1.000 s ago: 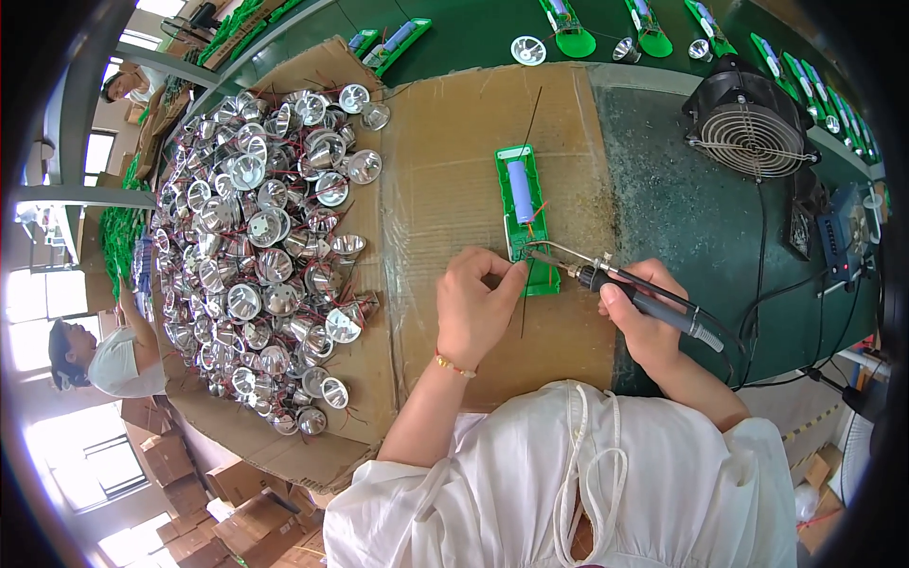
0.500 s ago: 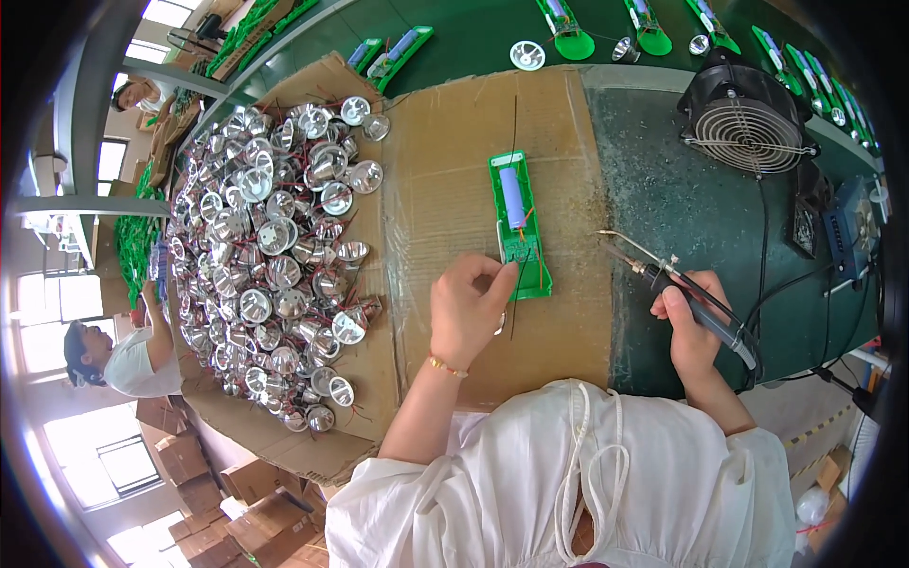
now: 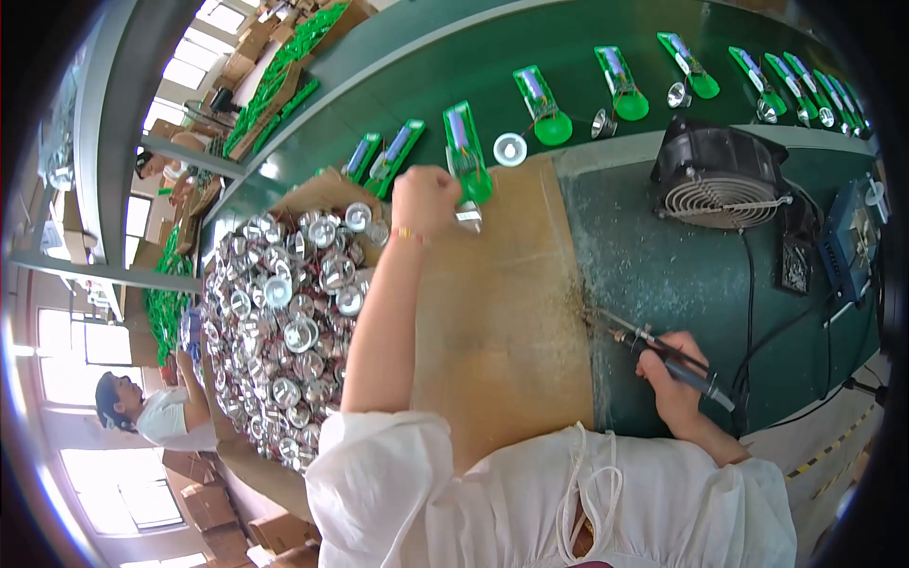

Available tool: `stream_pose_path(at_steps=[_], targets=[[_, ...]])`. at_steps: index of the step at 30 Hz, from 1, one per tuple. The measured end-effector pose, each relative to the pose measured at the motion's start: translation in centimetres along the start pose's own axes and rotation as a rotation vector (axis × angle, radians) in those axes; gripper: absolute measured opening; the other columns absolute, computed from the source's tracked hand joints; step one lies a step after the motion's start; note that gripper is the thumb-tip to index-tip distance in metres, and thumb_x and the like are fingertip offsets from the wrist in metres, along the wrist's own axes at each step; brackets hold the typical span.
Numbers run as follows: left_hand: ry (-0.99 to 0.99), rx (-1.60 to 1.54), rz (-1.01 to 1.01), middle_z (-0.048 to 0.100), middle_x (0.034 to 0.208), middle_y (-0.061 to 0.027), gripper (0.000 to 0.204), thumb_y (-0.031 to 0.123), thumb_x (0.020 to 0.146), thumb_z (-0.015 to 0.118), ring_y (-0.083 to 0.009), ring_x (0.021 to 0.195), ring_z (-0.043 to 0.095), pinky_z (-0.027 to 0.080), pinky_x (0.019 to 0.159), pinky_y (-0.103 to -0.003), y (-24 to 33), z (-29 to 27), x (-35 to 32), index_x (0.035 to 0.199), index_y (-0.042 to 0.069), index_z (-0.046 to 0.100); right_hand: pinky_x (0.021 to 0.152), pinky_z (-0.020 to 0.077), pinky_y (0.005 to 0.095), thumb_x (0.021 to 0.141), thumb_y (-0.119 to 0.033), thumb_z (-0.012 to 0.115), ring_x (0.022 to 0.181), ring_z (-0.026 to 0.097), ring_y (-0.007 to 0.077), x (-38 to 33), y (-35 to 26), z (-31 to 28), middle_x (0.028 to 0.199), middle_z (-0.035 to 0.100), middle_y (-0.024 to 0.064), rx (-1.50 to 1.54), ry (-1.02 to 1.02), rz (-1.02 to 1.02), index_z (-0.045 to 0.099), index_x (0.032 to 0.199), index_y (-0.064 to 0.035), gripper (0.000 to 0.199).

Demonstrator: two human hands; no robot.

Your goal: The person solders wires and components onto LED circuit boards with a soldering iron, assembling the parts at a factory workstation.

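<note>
My left hand (image 3: 426, 201) is stretched far forward, fingers curled closed at the left edge of a green flashlight casing (image 3: 464, 142). This casing carries a purple battery and lies where the cardboard meets the green belt. Its silvery reflector (image 3: 469, 218) sits just below the hand. My fingertips are partly hidden and slightly blurred. In my right hand (image 3: 674, 379) is a soldering iron (image 3: 701, 379) with a thin metal tube along it. The iron's tip points left, over the right edge of the cardboard sheet (image 3: 502, 331).
A heap of silvery reflectors (image 3: 294, 331) covers the left side. More green casings (image 3: 544, 109) line the belt (image 3: 398, 85). A black fan (image 3: 720, 175) stands at the far right, near a blue soldering station (image 3: 843, 241). Another person (image 3: 156, 412) works at the left.
The green casing has gone from the middle of the cardboard to its far edge by the belt, my left hand reaching forward with it. The right hand still holds the iron. The view has shifted.
</note>
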State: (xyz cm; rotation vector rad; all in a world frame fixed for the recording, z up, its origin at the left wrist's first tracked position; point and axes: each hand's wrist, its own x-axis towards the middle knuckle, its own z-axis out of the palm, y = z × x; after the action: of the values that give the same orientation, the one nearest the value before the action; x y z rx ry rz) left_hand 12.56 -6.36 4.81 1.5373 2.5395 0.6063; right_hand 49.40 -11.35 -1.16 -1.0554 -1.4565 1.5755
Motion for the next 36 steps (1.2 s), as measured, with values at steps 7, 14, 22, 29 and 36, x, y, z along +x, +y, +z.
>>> stream_pose_path(at_steps=[7, 14, 22, 29, 36], targets=[[0.227, 0.15, 0.085, 0.051, 0.116, -0.0183, 0.053, 0.036, 0.075, 0.062, -0.0341, 0.108, 0.05, 0.042, 0.091, -0.039, -6.6, 0.1, 13.3, 0.12, 0.011, 0.05, 0.054, 0.0445, 0.0241, 0.076, -0.005, 0.066, 0.058, 0.056, 0.0105, 0.5, 0.4, -0.1, 0.068, 0.059, 0.0057, 0.06, 0.041, 0.025, 0.052, 0.082, -0.0027, 0.015], [-0.284, 0.529, 0.019, 0.052, 0.113, -0.0229, 0.076, 0.03, 0.076, 0.063, -0.0374, 0.107, 0.051, 0.042, 0.091, -0.042, -8.2, -0.4, 11.2, 0.138, 0.019, 0.022, 0.055, 0.0444, 0.0245, 0.077, -0.006, 0.064, 0.06, 0.055, 0.0106, 0.6, 0.3, -0.5, 0.071, 0.058, 0.0067, 0.094, -0.019, 0.016, 0.051, 0.084, -0.0023, 0.015], [-0.071, 0.278, 0.189, 0.06, 0.083, -0.0189, 0.06, 0.04, 0.076, 0.059, -0.0335, 0.073, 0.061, 0.05, 0.063, -0.042, 1.9, -0.3, -4.7, 0.123, 0.008, 0.04, 0.053, 0.0448, 0.0229, 0.081, -0.008, 0.059, 0.058, 0.054, 0.0107, 0.6, -0.2, -0.2, 0.07, 0.056, 0.0072, 0.182, 0.059, 0.124, 0.048, 0.085, -0.0009, 0.014], [0.119, -0.066, -0.047, 0.055, 0.092, -0.0177, 0.078, 0.042, 0.074, 0.065, -0.0324, 0.065, 0.06, 0.05, 0.052, -0.039, 5.4, 2.0, -18.9, 0.135, 0.009, 0.027, 0.052, 0.0433, 0.0215, 0.082, -0.01, 0.057, 0.055, 0.053, 0.0101, 0.6, -0.5, 0.5, 0.065, 0.055, 0.0068, 0.15, 0.057, 0.055, 0.05, 0.086, 0.0001, 0.013], [0.047, 0.598, -0.5, 0.061, 0.075, -0.0116, 0.054, 0.047, 0.08, 0.055, -0.0337, 0.06, 0.06, 0.049, 0.057, -0.043, -3.5, -4.0, -14.1, 0.12, 0.013, 0.045, 0.052, 0.0424, 0.0202, 0.082, -0.012, 0.06, 0.054, 0.053, 0.0097, 0.5, -0.4, 0.6, 0.065, 0.056, 0.006, 0.144, 0.068, 0.044, 0.051, 0.087, -0.0002, 0.016]])
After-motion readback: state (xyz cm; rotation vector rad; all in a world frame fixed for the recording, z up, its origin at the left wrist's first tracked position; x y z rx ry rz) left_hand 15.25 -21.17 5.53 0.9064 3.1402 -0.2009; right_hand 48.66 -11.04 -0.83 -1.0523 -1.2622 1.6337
